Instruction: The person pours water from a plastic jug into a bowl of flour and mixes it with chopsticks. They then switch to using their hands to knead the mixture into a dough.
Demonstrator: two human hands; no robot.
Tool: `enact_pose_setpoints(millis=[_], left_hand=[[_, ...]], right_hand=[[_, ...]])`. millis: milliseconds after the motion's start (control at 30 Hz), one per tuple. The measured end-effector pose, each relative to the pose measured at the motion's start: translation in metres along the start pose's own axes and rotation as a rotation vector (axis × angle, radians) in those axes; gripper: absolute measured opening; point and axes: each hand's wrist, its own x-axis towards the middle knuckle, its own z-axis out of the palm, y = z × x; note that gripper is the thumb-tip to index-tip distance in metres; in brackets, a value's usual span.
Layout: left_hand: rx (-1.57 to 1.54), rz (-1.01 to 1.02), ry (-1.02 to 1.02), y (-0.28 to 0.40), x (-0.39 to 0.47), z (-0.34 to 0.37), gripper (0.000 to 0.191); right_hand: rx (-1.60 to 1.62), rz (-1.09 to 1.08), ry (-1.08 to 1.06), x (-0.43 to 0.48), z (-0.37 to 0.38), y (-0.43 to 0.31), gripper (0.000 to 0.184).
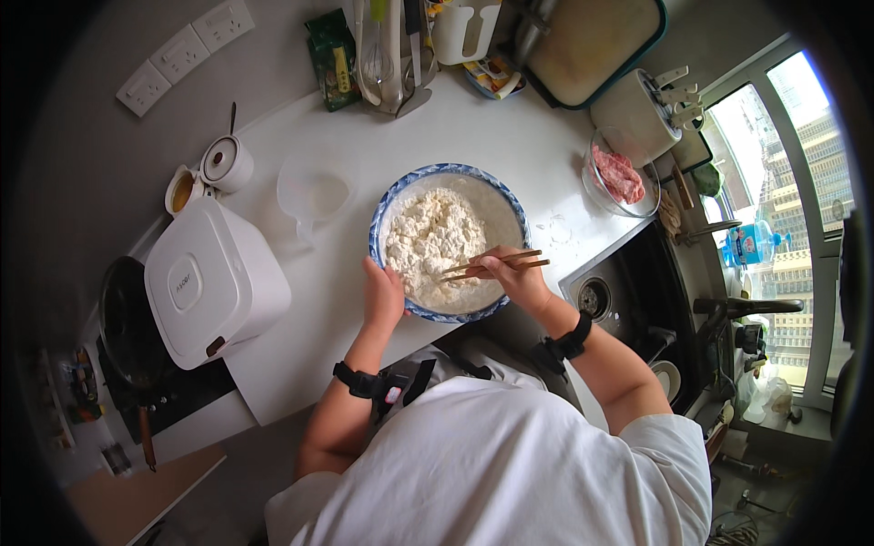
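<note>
A large bowl with a blue-and-white rim [447, 168] stands on the white countertop before me. It holds a lumpy, crumbly flour mixture [437, 235], with loose flour around it. My left hand [385, 293] grips the bowl's lower left rim, fingers partly hidden beneath it. A pair of wooden chopsticks [471, 271] is held in my right hand [515, 274] over the bowl's lower right side; their tips touch the mixture. To the left of the bowl stands a translucent plastic measuring jug [314, 194]. A glass bowl [649, 205] with raw minced meat [618, 176] sits at the right.
A white lidded appliance [205, 283] and a dark frying pan [130, 327] are at the left. Utensils [396, 61] and a cutting board [590, 44] line the back. A knife block [631, 112] stands behind the meat; a dark sink [635, 286] lies at the right.
</note>
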Motion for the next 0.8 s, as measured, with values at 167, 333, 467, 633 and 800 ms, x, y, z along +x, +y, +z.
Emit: enact_pose_setpoints(millis=[167,333,467,633,800], left_hand=[[0.015,0.004,0.002,0.0,0.003,-0.001,0.029],[0.067,-0.034,0.014,0.003,0.001,-0.002,0.021],[0.005,0.0,0.037,0.001,0.0,-0.004,0.022],[-0.016,0.078,0.119,-0.018,0.008,0.004,0.023],[0.052,0.152,0.18,-0.032,0.013,0.009,0.026]], right_hand=[[-0.506,0.024,-0.042,-0.012,-0.049,-0.048,0.009],[-0.577,-0.199,0.079,-0.01,-0.058,-0.077,0.014],[-0.498,-0.236,0.024,-0.003,0.0,-0.064,0.014],[-0.645,-0.496,-0.107,-0.007,0.056,-0.041,0.009],[-0.733,-0.416,-0.038,-0.002,0.03,-0.033,0.012]])
